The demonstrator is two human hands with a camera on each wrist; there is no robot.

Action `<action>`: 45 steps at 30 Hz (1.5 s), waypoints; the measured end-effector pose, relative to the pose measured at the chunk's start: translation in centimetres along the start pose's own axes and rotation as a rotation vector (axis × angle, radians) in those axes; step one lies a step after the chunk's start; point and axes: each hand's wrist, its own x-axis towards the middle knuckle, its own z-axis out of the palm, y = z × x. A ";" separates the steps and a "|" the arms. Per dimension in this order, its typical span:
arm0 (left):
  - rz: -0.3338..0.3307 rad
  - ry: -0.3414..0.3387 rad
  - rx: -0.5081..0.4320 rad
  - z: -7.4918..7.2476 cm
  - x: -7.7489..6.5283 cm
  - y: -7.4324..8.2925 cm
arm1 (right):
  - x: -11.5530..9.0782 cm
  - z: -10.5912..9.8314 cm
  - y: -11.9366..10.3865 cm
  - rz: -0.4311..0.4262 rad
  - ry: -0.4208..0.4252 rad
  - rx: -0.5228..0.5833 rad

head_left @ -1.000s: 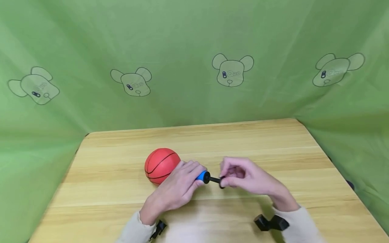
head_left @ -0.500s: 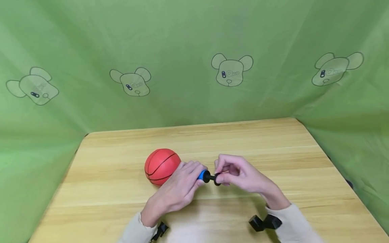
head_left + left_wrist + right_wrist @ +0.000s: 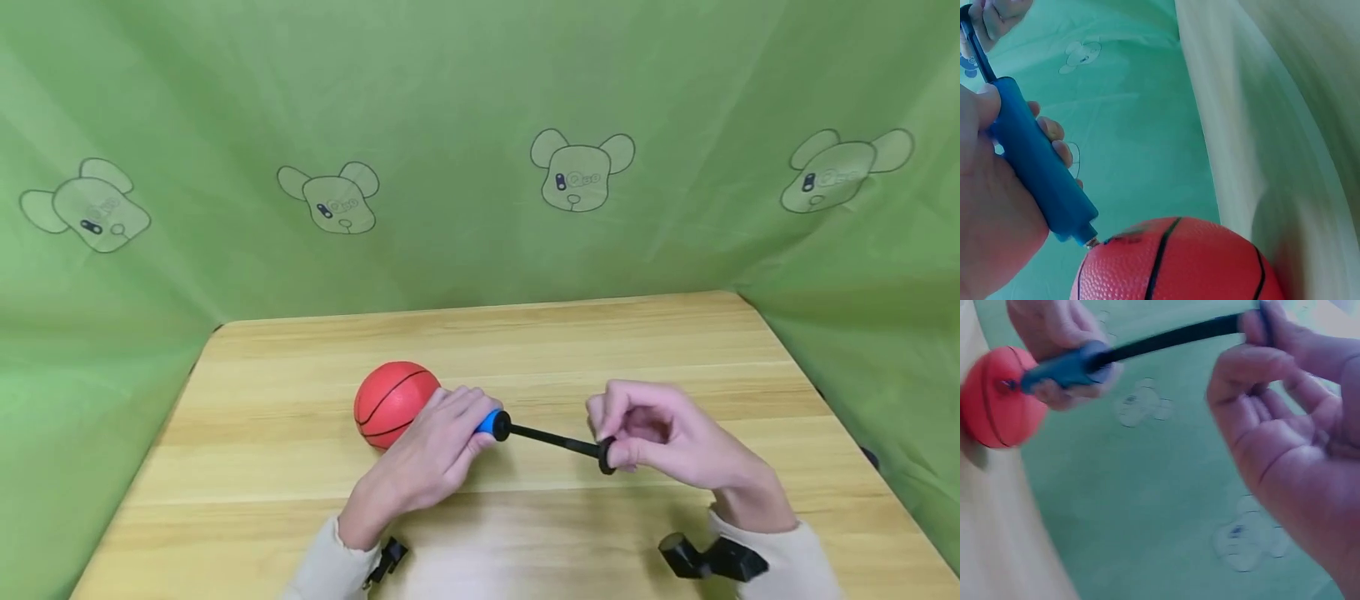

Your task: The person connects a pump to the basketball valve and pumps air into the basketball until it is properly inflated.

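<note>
A small red basketball with black lines sits on the table, left of my hands. My left hand grips the blue barrel of a hand pump, whose metal tip meets the ball in the left wrist view. How deep that tip goes is hidden. A long black rod sticks out of the barrel toward the right. At its end, my right hand pinches the round black handle between thumb and fingers. The right wrist view is somewhat blurred.
The wooden table is bordered by a green cloth printed with bear heads, at the back and both sides. Black mounts are strapped at both wrists.
The right hand first pushed the pump handle in toward the barrel, then drew it far out to the right, baring much more rod. The left hand and ball stay nearly in place.
</note>
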 end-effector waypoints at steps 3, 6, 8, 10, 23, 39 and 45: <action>0.005 0.002 0.044 -0.1 0.1 0.1 | 0.6 0.3 2.2 0.017 0.001 0.053; 0.014 0.006 0.088 0.1 0.1 0.4 | 1.2 0.9 4.4 0.104 0.052 0.060; 0.016 0.005 0.104 0.2 0.2 0.5 | 1.4 1.3 5.5 0.169 0.098 0.061; 0.022 0.004 0.113 0.4 0.1 0.5 | 1.4 1.6 6.0 0.229 0.135 0.034; 0.022 -0.008 0.011 0.2 0.2 0.2 | -0.1 -0.6 -0.5 -0.001 -0.043 0.031; 0.027 -0.007 0.049 0.8 -0.2 0.5 | 1.1 1.9 4.6 0.327 0.136 -0.094; 0.021 -0.005 0.007 0.5 0.0 0.2 | 0.0 0.2 -0.5 0.179 0.016 -0.176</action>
